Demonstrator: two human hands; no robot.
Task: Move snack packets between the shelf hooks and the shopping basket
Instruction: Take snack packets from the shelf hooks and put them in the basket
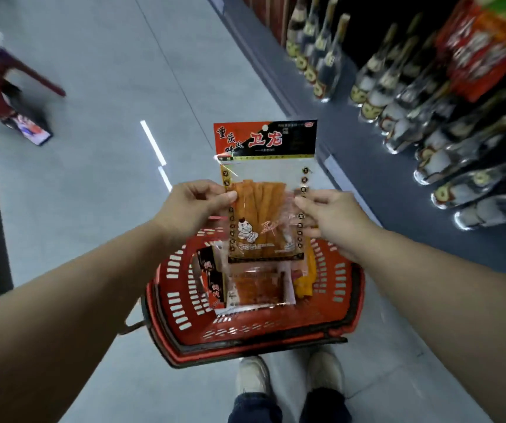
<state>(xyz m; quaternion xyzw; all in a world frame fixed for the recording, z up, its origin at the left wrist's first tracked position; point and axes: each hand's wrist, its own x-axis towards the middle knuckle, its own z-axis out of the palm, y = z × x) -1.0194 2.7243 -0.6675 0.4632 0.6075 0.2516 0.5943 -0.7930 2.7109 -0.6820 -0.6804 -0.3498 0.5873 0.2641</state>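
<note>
A packet [264,190] sits mid-frame between the hands, above the basket [254,303] at lower centre, which holds more packets [256,288]. Bottles [398,96] line the right.

Place: a shop, seen along one aisle. A long dark shelf [398,166] is running down the right side, and rows of bottles [377,96] of one kind are standing on it, labels facing the aisle. Red snack packs [483,44] are hanging at upper right above the bottles. A pale tiled floor [99,87] is reflecting strip lights overhead. A red plastic basket [181,300] is sitting on the floor in the aisle, holding packets [257,288] of the same printed sort as the packet [265,190] being held above it. Another person [4,87], blurred, is standing farther up the aisle at left.
</note>
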